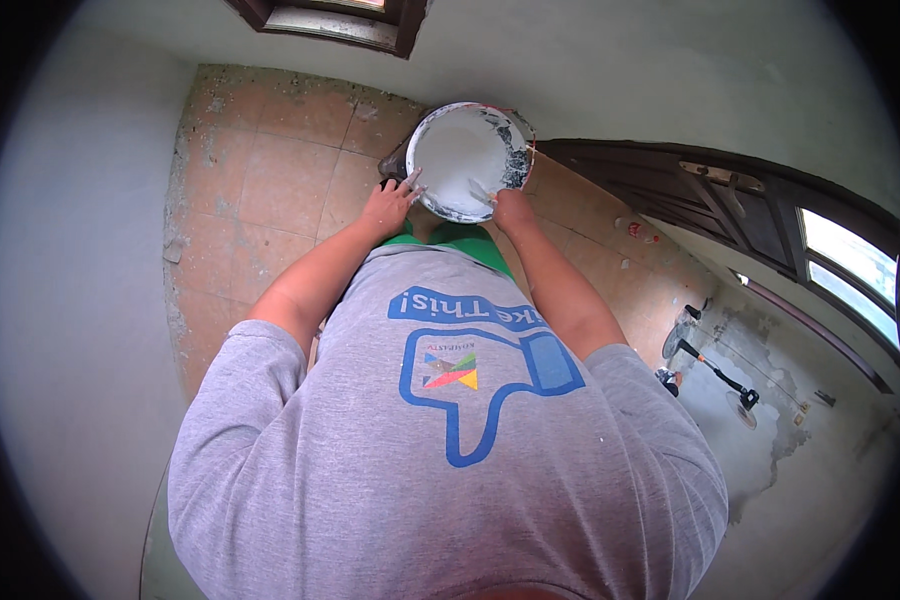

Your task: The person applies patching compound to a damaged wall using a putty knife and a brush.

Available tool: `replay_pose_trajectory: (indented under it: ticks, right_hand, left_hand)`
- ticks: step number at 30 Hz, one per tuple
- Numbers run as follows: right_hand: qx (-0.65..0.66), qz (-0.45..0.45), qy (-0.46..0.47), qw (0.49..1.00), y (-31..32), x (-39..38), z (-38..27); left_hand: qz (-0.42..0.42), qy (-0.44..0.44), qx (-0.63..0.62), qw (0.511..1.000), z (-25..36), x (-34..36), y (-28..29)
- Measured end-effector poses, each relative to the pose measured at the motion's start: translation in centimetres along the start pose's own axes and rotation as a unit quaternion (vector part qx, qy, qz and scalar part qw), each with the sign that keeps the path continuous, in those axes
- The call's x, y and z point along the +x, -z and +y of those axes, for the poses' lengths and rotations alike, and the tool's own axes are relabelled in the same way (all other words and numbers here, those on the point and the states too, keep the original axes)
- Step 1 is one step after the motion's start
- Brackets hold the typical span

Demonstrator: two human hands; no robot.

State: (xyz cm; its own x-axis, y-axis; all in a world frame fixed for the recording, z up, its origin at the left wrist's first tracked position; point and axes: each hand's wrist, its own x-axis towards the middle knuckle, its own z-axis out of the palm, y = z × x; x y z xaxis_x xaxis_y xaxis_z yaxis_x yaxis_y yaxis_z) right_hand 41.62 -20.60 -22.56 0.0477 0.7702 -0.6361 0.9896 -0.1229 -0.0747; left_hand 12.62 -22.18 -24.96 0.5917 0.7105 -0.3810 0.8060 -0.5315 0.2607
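Observation:
A round bucket (460,145) of white paste, its rim smeared white and dark, stands at the upper middle, just above my green shorts. My right hand (510,208) grips a putty knife (480,192) at the bucket's lower right, the blade over the paste. My left hand (390,203) is at the lower left rim, its fingers bent toward a small pale, smeared thing that I cannot make out. My grey printed T-shirt fills the lower middle of the view.
Tiled floor (260,180) surrounds the bucket, bordered by a pale wall (90,300) at left. Dark-framed window openings (850,260) and a dark wooden panel (710,210) are at right. Long-handled tools with black parts (715,368) lie at the lower right near patchy grey plaster.

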Motion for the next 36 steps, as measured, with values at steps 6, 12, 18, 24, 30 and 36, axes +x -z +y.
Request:
replay_pose_trajectory:
  ticks: [6, 12, 18, 24, 30, 36]
  right_hand:
    - [-0.008, -0.012, 0.023, 1.0, -1.4, -0.3, -0.8]
    - [-0.013, -0.008, 0.031, 0.999, -1.4, -1.2, -2.4]
    - [0.007, 0.003, 0.033, 0.999, -1.1, -1.3, -3.1]
    - [0.025, 0.003, 0.025, 0.999, -1.4, -0.6, -2.5]
    - [0.016, -0.006, 0.032, 0.999, -1.4, -0.3, -2.7]
    - [0.032, -0.004, 0.011, 0.999, -1.2, 0.2, -2.6]
  left_hand:
    - [-0.016, 0.009, -0.033, 0.999, -0.5, 0.1, -0.1]
    - [-0.021, 0.017, -0.045, 0.999, -0.4, -0.1, 0.7]
    - [-0.045, 0.007, -0.022, 0.999, -0.7, 0.2, 0.2]
    - [-0.031, 0.006, -0.01, 0.999, -0.5, 0.1, 0.5]
    - [-0.029, 0.006, -0.022, 0.999, -0.5, -0.2, 0.6]
    - [-0.034, 0.013, -0.042, 0.998, -0.3, -0.2, 0.7]
